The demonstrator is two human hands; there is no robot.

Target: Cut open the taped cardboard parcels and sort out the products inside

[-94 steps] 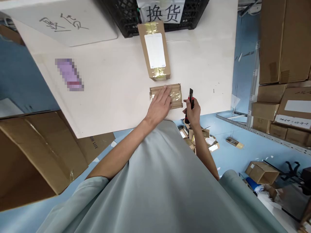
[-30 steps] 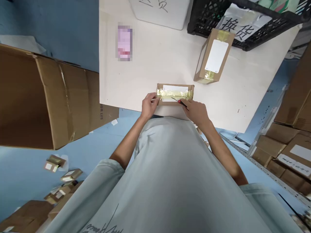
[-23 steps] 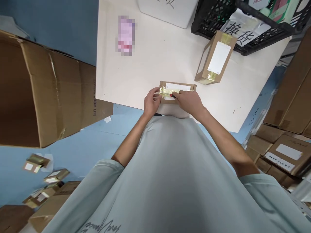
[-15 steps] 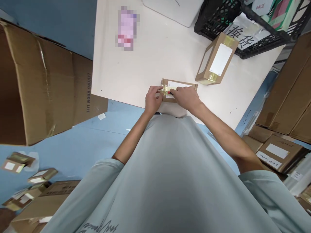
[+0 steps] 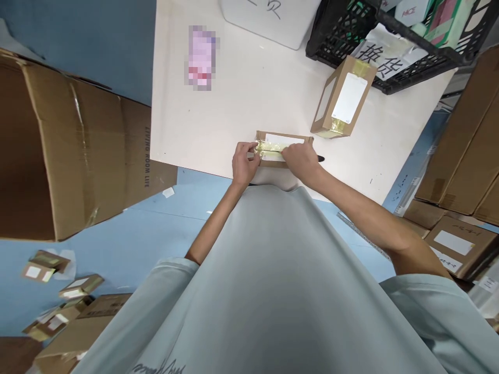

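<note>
A small cardboard box (image 5: 272, 163) with a white label and shiny yellowish tape lies at the table's near edge. My left hand (image 5: 245, 163) is closed on its left end, fingers on the taped corner. Over the box's right half, my right hand (image 5: 302, 162) is closed around a box cutter (image 5: 321, 159). Its black rear end sticks out to the right of the hand, and its thin front end lies along the tape. My fingers hide most of its body. A taller taped cardboard box (image 5: 348, 98) stands behind on the right.
On the white table (image 5: 230, 104) are a blurred pink item (image 5: 201, 57), a whitish lid or board (image 5: 268, 23) and a black crate (image 5: 331, 36) holding boxes. A big open carton (image 5: 93, 156) stands left. Cartons (image 5: 462, 244) are stacked right; small boxes lie on the blue floor.
My right hand has shifted right along the box; the box cutter's red part is now hidden and its black rear end shows. My left hand stays on the box. The view has tilted slightly.
</note>
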